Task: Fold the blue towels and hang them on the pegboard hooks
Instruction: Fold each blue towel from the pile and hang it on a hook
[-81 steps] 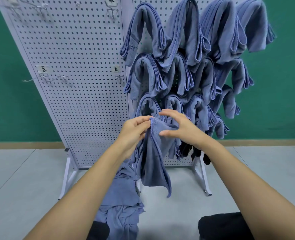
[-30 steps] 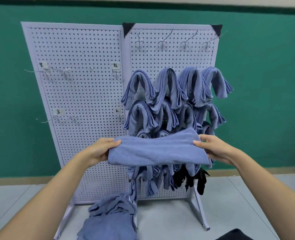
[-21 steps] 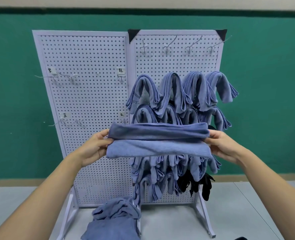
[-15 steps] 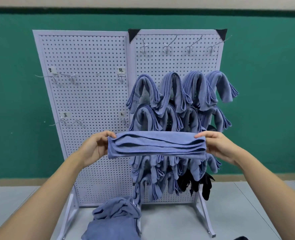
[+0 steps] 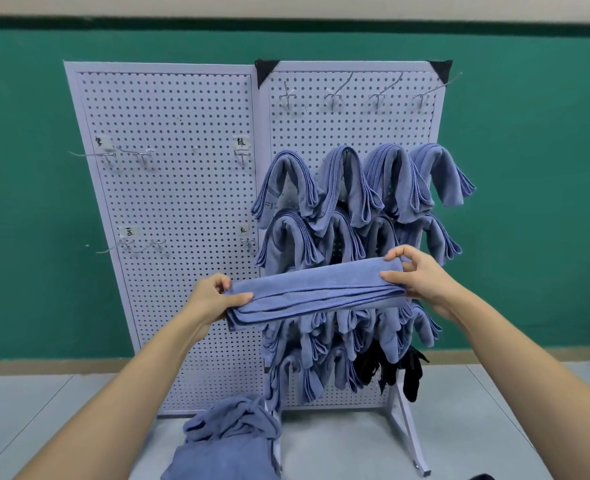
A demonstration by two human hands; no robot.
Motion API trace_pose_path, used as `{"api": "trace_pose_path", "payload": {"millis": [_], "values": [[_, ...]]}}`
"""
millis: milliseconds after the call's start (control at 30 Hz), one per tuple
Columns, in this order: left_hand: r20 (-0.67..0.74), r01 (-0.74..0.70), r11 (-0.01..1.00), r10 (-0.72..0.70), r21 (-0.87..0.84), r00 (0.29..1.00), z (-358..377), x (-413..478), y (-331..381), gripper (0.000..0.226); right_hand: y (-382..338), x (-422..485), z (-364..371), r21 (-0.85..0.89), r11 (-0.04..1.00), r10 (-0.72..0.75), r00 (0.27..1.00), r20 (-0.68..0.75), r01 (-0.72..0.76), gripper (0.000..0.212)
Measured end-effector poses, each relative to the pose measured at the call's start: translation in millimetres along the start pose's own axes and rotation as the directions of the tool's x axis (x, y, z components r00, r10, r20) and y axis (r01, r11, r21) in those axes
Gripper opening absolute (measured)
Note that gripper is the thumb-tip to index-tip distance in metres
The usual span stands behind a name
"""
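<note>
Blue folded towel (image 5: 316, 292) stretches between left hand (image 5: 210, 299) and right hand (image 5: 421, 277) — gripped endwise.

Folded blue towel (image 5: 316, 289) held slanted before pegboard (image 5: 175, 202), apparently four-layered

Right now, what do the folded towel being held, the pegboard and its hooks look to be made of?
Folded towel: soft blue cloth, probably microfibre; matte, fine-ribbed, stitched edges, sagging slightly between the left hand and right hand.
Pegboard: looks like white-painted sheet metal; rigid, evenly punched holes, thin framed edge.
Hooks: bare steel wire, thin, grey, glinting.
</note>
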State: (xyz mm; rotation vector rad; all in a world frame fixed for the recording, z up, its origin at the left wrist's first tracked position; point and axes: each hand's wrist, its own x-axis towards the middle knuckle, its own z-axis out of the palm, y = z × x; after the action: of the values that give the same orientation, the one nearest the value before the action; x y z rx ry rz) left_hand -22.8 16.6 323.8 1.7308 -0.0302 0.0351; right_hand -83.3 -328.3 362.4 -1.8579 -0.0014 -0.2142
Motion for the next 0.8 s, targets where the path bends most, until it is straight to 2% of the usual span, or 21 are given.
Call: {"api": "trace_pose_path", "payload": {"millis": [100,167,300,367,433,567,700,800], "values": [[0.016,0.098,0.995,-0.097,-0.037,0.995,2,4,-12,0.040,-17,2,-2,0.093,0.996,-0.003,1.000,0.010,0.002,0.030],[0.051,0.164,0.985,-0.161,-0.047,0.986,7,3,-17,0.036,-29,6,0,0.121,0.992,-0.014,1.000,-0.022,0.017,0.029],[0.128,0.264,0.957,-0.278,0.116,0.952,21,-1,-26,0.022,-61,13,13,0.132,0.990,-0.045,0.999,-0.014,0.046,0.020],[0.153,0.276,0.945,-0.303,0.176,0.941,27,-6,-28,0.022,-77,16,22,0.088,0.995,-0.047,0.999,0.007,0.046,0.017],[0.175,0.228,0.960,-0.255,0.161,0.951,36,-12,-24,0.022,-89,18,33,-0.012,0.999,-0.049,0.999,0.024,0.049,0.017],[0.228,0.008,0.999,-0.017,0.041,0.974,61,-31,1,0.024,-101,21,52,-0.193,0.978,-0.073,0.996,0.042,0.080,0.018],[0.302,-0.138,0.990,0.139,-0.024,0.943,86,-48,20,0.060,-111,21,60,-0.135,0.986,-0.090,0.995,0.029,0.094,0.018],[0.246,-0.227,0.974,0.216,0.015,0.945,105,-56,29,0.098,-119,19,57,0.018,0.996,-0.083,0.997,-0.005,0.083,0.018]]}}
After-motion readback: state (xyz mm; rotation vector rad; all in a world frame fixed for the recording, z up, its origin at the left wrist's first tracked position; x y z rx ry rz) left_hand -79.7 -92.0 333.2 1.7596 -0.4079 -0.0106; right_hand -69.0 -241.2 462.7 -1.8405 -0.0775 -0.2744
